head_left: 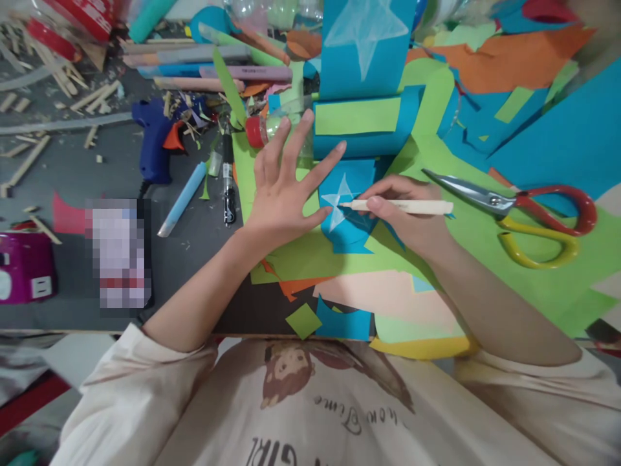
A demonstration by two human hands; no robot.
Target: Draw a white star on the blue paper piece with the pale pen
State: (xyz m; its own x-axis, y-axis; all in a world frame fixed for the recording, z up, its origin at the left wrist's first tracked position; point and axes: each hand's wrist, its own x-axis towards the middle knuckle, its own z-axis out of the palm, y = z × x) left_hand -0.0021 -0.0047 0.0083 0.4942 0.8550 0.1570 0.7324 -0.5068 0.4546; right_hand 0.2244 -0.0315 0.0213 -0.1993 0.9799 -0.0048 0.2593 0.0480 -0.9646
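My right hand [405, 207] grips a white marker pen [422, 206], its tip on a small white star [334, 206] drawn on blue paper [352, 239]. Spread flat, my left hand [286, 181] presses at the left edge of that paper with its fingers apart. Just beyond the star is a rolled blue paper piece [361, 145] with a light green strip [356, 116] across it. Behind that, a bigger white star [363, 32] marks another blue panel. A clear bottle with a red cap [255, 132] lies partly behind my left fingers.
Scissors [504, 206] with red and yellow handles lie at the right on green paper [528, 285]. A blue glue gun [154, 139], a black pen [228, 175], a light blue marker [183, 197] and a blurred-out phone [121, 252] are on the left. Wood scraps and several pens lie behind.
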